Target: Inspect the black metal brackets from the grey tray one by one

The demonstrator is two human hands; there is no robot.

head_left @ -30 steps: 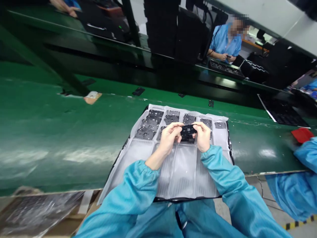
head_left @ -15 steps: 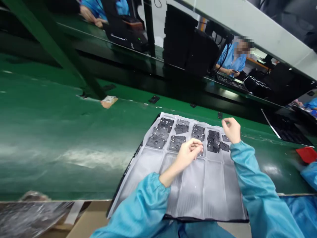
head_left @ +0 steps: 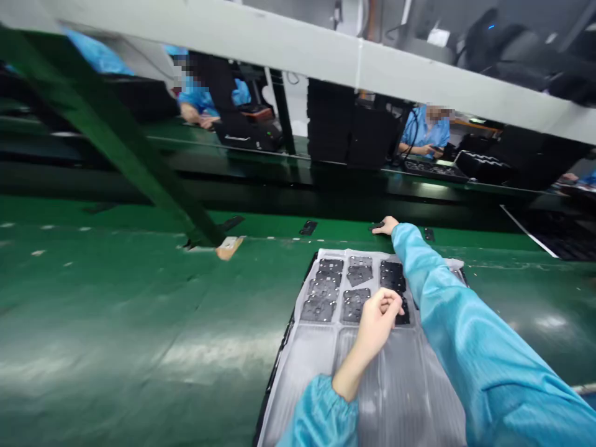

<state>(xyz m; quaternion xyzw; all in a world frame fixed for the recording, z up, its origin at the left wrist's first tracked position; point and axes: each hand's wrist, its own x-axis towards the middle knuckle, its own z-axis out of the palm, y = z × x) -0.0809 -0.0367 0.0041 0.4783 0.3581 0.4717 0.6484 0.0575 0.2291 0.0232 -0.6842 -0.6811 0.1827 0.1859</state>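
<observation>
My right hand (head_left: 387, 226) reaches to the far side of the bench, its fingers closed at the edge of a small flat black part (head_left: 375, 228). Nearer to me, my left hand (head_left: 379, 313) hovers over the tray, fingers curled with the thumb against them; anything inside them is hidden. Beneath it lies a compartmented tray (head_left: 305, 347) with a pale translucent liner. Flat black parts with small holes (head_left: 321, 295) overlap in its far compartments. My right sleeve covers the tray's right side.
More black parts lie along the far strip, one to the left (head_left: 308, 228) and one to the right (head_left: 429, 234). A slanted green post (head_left: 139, 167) meets the bench (head_left: 116, 310) at left. Co-workers in blue sit beyond the dark divider.
My right hand has moved from above the tray's far right corner forward and left to the black part. The left hand stays curled over the tray. The view has tilted up.
</observation>
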